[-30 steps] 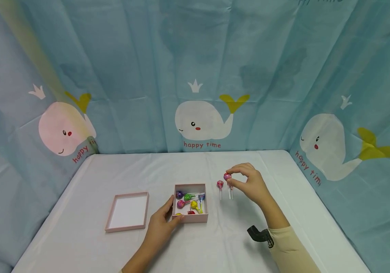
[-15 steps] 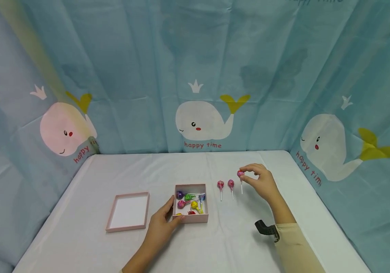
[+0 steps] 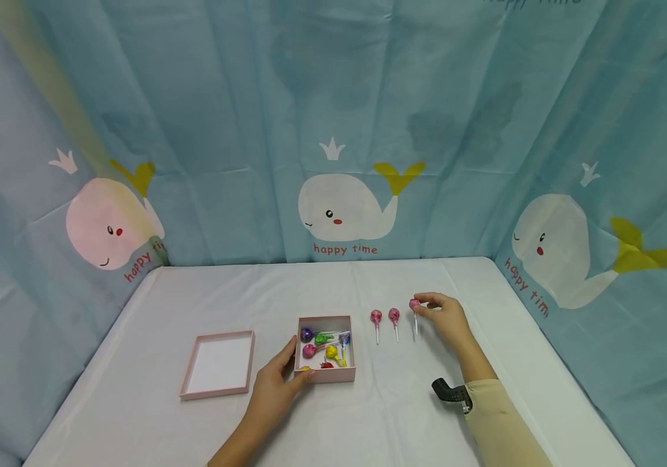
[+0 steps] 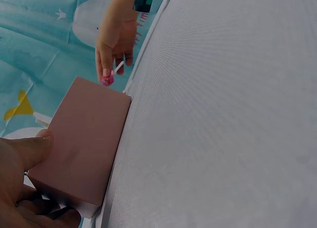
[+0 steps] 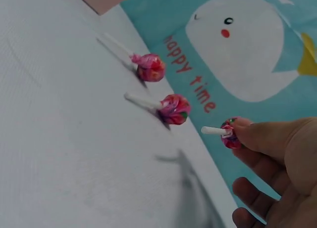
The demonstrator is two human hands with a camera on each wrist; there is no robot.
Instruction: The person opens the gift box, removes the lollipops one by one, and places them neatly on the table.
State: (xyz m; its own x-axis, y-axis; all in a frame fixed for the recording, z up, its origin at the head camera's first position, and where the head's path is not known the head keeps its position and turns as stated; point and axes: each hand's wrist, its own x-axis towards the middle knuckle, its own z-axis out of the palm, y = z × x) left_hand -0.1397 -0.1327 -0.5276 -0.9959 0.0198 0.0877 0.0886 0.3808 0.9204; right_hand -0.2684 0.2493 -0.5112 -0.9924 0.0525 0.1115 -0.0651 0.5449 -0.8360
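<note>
A pink-red lollipop (image 5: 229, 134) is sitting in the person's right hand (image 3: 449, 319), toward the far right corner of the white-covered table (image 3: 388, 421). Thumb and index finger are pinching its wrapped head, while the other fingers are curving loosely and holding nothing. Its long axis is running out from the grip toward the near edge — stick pointing nearward, head facing the far edge. It appears to be hovering over the cloth, its shadow falling apart from it.

Just to its left, a middle lollipop (image 3: 394, 315) and a leftmost lollipop (image 3: 376, 316) are lying side by side, sticks likewise pointing at the near edge. The right hand is the nearer one to all three.

Farther left, about midway between the side edges, a pink box (image 3: 336, 376) is standing open. The left hand (image 3: 275, 384) is gripping its near left corner. Inside, a purple lollipop (image 3: 307, 335), a green lollipop (image 3: 322, 338), a pink lollipop (image 3: 309, 351), a yellow lollipop (image 3: 331, 351) and a blue lollipop (image 3: 344, 338) are resting loosely; the near wall is partly hiding others. Toward the left edge, the lid (image 3: 219, 363) is lying inside up. Beyond the far edge, a whale-print curtain (image 3: 240, 214) is hanging.
</note>
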